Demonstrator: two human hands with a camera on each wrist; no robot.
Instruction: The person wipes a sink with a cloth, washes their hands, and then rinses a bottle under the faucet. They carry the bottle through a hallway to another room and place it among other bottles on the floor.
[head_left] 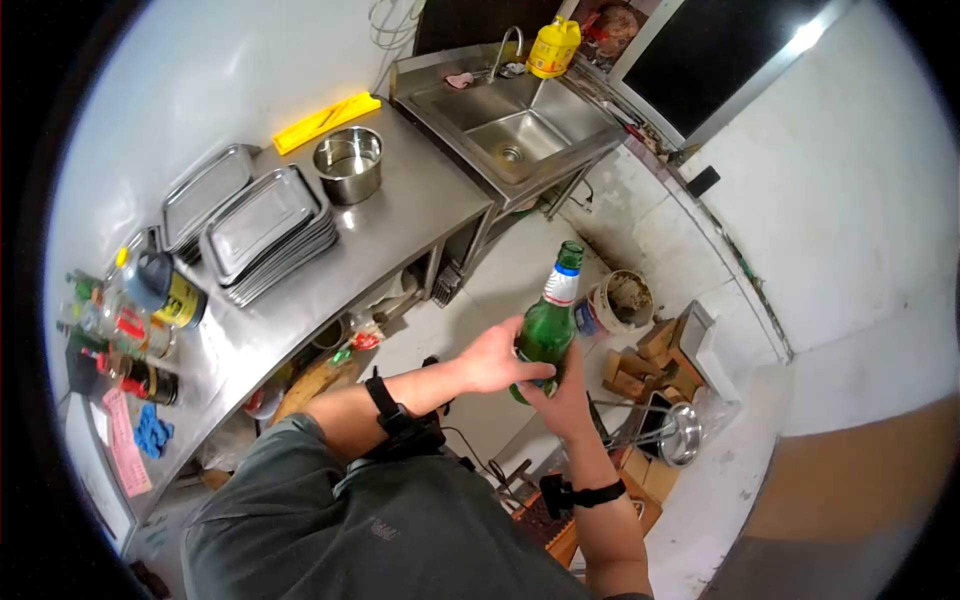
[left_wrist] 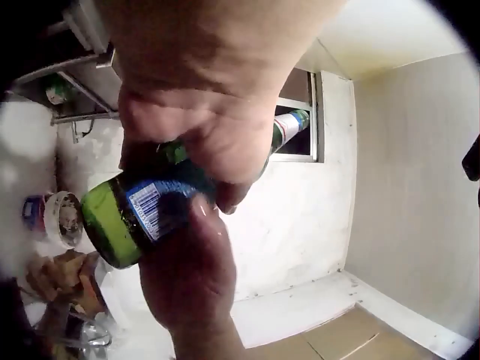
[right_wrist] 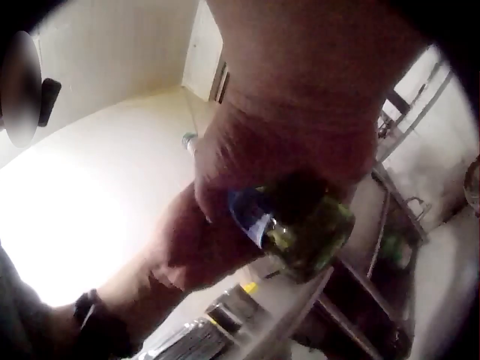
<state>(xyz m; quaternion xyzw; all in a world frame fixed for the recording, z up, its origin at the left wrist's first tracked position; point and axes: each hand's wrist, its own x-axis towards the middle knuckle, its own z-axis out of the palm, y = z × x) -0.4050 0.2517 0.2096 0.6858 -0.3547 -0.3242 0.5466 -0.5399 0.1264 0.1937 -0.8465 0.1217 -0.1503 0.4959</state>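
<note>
A green glass bottle (head_left: 547, 330) with a white and blue neck label is held upright, slightly tilted, in front of the person's chest. The left hand (head_left: 492, 358) grips it from the left side, and the right hand (head_left: 566, 400) grips its lower part from the right. In the left wrist view the bottle's base and barcode label (left_wrist: 147, 212) show between the left hand (left_wrist: 199, 135) and the right hand (left_wrist: 191, 270). The right wrist view shows the bottle's base (right_wrist: 311, 236) below the right hand (right_wrist: 292, 150), with the left hand (right_wrist: 202, 240) beside it.
A steel counter (head_left: 415, 190) at the left carries stacked trays (head_left: 265, 225), a steel pot (head_left: 348, 165) and several bottles. Behind it stands a sink (head_left: 520, 130) with a yellow jug (head_left: 553, 48). A bucket (head_left: 622, 303), cardboard (head_left: 655, 350) and a steel pan (head_left: 682, 435) lie low at the right.
</note>
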